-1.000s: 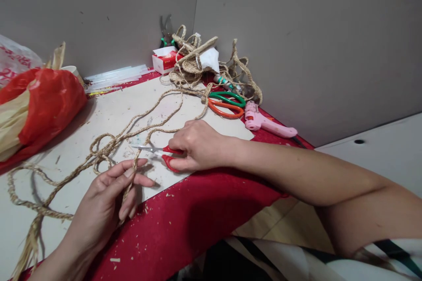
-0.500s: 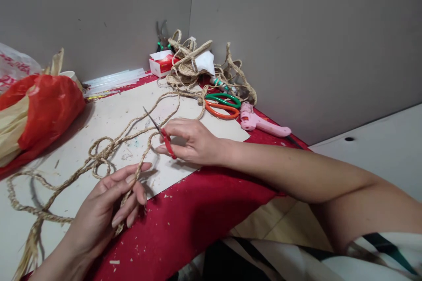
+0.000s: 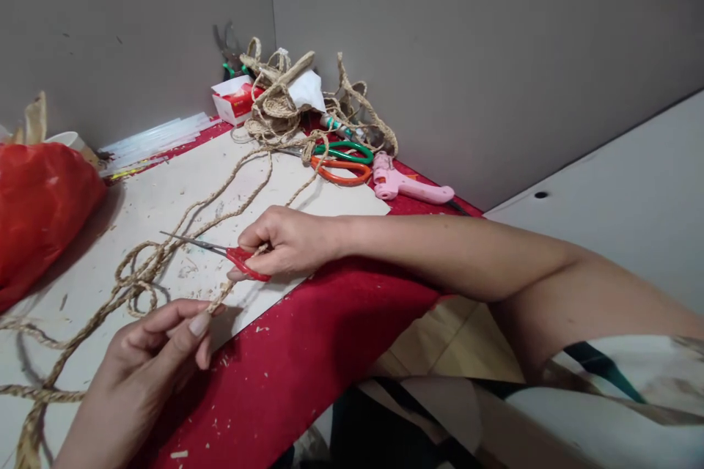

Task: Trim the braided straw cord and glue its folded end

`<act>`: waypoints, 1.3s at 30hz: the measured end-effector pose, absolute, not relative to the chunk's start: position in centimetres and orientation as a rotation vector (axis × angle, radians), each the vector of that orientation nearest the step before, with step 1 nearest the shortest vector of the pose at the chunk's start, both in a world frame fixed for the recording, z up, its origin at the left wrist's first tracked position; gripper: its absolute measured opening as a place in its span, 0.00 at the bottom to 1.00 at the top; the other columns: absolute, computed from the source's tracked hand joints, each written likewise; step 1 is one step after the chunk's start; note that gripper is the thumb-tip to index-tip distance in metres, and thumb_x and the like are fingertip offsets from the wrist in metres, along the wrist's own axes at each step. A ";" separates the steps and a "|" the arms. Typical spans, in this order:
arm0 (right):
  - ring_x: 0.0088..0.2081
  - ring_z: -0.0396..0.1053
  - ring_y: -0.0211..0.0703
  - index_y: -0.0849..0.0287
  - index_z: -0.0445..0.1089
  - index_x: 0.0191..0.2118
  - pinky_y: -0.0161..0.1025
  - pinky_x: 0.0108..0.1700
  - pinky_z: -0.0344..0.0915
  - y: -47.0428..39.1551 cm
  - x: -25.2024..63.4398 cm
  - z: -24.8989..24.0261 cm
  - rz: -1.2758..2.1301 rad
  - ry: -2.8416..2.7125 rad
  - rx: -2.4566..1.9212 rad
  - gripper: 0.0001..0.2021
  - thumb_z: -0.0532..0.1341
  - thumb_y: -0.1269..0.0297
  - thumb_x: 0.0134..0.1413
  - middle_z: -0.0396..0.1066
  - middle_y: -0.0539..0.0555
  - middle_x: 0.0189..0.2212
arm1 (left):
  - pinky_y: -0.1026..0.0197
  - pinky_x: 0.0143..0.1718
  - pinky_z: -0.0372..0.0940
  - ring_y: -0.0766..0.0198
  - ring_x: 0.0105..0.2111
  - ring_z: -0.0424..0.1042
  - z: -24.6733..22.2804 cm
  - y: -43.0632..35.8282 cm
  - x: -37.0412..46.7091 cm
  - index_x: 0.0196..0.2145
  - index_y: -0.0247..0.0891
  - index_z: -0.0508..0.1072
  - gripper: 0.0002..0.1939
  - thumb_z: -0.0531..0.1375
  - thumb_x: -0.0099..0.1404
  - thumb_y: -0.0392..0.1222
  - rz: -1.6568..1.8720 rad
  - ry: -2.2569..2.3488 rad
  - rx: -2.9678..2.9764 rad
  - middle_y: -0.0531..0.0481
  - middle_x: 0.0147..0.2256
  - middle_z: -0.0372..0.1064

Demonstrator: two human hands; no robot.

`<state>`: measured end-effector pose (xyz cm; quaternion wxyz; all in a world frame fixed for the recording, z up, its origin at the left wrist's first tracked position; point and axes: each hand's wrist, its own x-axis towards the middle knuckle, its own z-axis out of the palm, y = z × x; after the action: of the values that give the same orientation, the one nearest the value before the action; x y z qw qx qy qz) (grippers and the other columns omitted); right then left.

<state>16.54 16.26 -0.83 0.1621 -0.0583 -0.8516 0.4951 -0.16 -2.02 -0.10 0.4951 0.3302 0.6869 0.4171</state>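
Note:
My left hand (image 3: 151, 359) pinches a braided straw cord (image 3: 224, 292) between thumb and fingers near the board's front edge. Just beyond it, my right hand (image 3: 294, 238) is closed around the red handles of small scissors (image 3: 242, 261). Their slim blades point left, over the board, and look nearly closed. The cord runs from the left fingertips up into the right hand, where part of it is hidden, and comes out behind towards the big scissors. A loose straw knot (image 3: 137, 275) with longer braided strands lies left of the blades.
A white board (image 3: 181, 198) covers part of the red cloth (image 3: 264, 396), which carries straw scraps. At the back are tangled braids (image 3: 275, 102), a red-white box (image 3: 232, 101), glue sticks (image 3: 157, 138), large scissors (image 3: 344, 174) and a pink glue gun (image 3: 410, 183). An orange-red bag (image 3: 47, 212) stands left.
My right hand has closed more fully, now with cord inside its grip, and the scissors have swung to point left. My left hand's fingers have drawn together on the cord. The view has shifted right.

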 end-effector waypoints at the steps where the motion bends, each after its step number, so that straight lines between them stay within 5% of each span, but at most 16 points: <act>1: 0.22 0.47 0.28 0.62 0.59 0.19 0.30 0.25 0.47 16.5 16.5 -0.7 1.442 -2.433 -0.189 0.18 0.62 0.58 0.53 0.49 0.43 0.17 | 0.70 0.18 0.53 0.71 0.18 0.56 0.0 -2.1 -0.1 0.25 0.38 0.74 0.13 0.66 0.56 0.50 1.004 1.669 0.841 0.53 0.19 0.63; 5: 0.21 0.46 0.28 0.61 0.56 0.18 0.30 0.24 0.44 17.1 15.9 -0.9 1.577 -2.455 -0.292 0.20 0.62 0.56 0.52 0.48 0.42 0.16 | 0.70 0.16 0.49 0.72 0.17 0.50 0.0 -2.1 -0.1 0.20 0.37 0.70 0.17 0.65 0.57 0.50 0.994 1.643 0.839 0.54 0.18 0.58; 10: 0.22 0.47 0.29 0.62 0.59 0.19 0.30 0.25 0.46 17.0 15.5 -1.5 1.371 -2.514 -0.299 0.19 0.61 0.55 0.53 0.49 0.43 0.17 | 0.70 0.17 0.52 0.71 0.17 0.55 0.1 -1.7 0.5 0.35 0.38 0.78 0.14 0.70 0.51 0.46 1.105 1.584 0.600 0.56 0.19 0.60; 14: 0.23 0.48 0.29 0.63 0.63 0.21 0.30 0.27 0.47 17.1 16.1 -1.2 1.152 -2.541 -0.268 0.17 0.60 0.57 0.55 0.50 0.43 0.18 | 0.70 0.15 0.48 0.72 0.14 0.52 0.3 -1.4 0.9 0.37 0.36 0.79 0.15 0.69 0.53 0.46 1.120 1.566 0.626 0.58 0.15 0.57; 18: 0.23 0.52 0.29 0.64 0.69 0.26 0.31 0.29 0.47 18.0 16.5 -1.0 0.925 -2.588 -0.303 0.15 0.58 0.58 0.57 0.58 0.45 0.19 | 0.69 0.17 0.54 0.69 0.17 0.60 0.2 -1.2 0.7 0.33 0.37 0.80 0.12 0.69 0.53 0.47 1.120 1.619 0.684 0.53 0.18 0.65; 27: 0.28 0.61 0.34 0.61 0.74 0.31 0.33 0.29 0.46 18.7 16.6 -1.7 0.519 -2.609 -0.393 0.17 0.56 0.54 0.59 0.70 0.51 0.26 | 0.66 0.26 0.62 0.74 0.15 0.56 -0.2 -1.1 0.1 0.38 0.37 0.81 0.12 0.67 0.56 0.42 1.125 1.505 0.700 0.44 0.28 0.78; 39: 0.30 0.61 0.36 0.63 0.73 0.32 0.33 0.31 0.48 19.7 17.2 -0.5 0.328 -2.582 -0.387 0.13 0.57 0.58 0.58 0.70 0.52 0.28 | 0.69 0.18 0.52 0.76 0.15 0.53 -0.1 -1.4 -0.3 0.41 0.37 0.80 0.13 0.66 0.58 0.41 1.058 1.426 0.684 0.38 0.31 0.79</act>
<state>17.23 19.67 -0.55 0.2524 -0.1423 -0.9495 0.1205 -0.31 -1.38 -0.12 0.5807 0.2928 0.6100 0.4526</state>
